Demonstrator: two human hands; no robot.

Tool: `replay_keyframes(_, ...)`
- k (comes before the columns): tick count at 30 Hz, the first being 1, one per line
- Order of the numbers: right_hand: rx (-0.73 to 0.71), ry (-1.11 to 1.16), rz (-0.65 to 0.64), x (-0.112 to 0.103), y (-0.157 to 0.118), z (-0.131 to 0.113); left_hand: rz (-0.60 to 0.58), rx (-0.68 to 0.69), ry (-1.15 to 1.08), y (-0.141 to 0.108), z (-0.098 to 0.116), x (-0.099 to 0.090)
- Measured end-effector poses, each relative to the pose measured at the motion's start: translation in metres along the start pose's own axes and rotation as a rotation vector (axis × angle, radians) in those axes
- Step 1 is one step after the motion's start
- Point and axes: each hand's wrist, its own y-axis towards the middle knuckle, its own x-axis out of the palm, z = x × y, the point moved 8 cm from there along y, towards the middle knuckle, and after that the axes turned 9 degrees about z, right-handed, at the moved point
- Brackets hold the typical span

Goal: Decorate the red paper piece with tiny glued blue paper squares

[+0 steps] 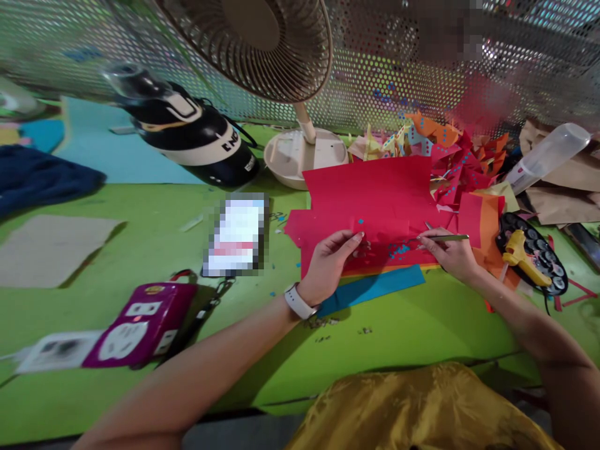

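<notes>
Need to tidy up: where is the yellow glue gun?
Head view, right side: the yellow glue gun lies on the black tray, beside the orange paper.

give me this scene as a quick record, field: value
left hand: left hand pinched over red paper; anything held too small to tell
right hand: right hand grips slim metal tool
centre: tiny blue bits on the red paper
near edge: blue strip
left side: phone, black bottle
right side: yellow glue gun
behind: fan

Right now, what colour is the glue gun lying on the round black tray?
Yellow: the glue gun shows best in the head view.
</notes>
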Motion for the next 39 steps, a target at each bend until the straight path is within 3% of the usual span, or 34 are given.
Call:
replay_keyframes(4, -0.029, 0.004, 0.012, -0.007, 0.000, -0.012, 0.012, 0.004, 0.019, -0.001, 0.003, 0.000)
replay_keyframes(12, -0.088, -0.040, 0.130, -0.045, 0.001, -0.067, -0.059, -0.040, 0.008, -0.011, 0.006, 0.009)
replay_keyframes(23, -0.152, 0.060, 0.054, 0.014, 0.024, -0.085, -0.107, -0.064, 0.017, -0.013, -0.001, 0.012)
replay_keyframes(39, -0.219, -0.047, 0.107, 0.023, 0.023, -0.091, -0.125, -0.005, 0.094, -0.012, -0.003, 0.012)
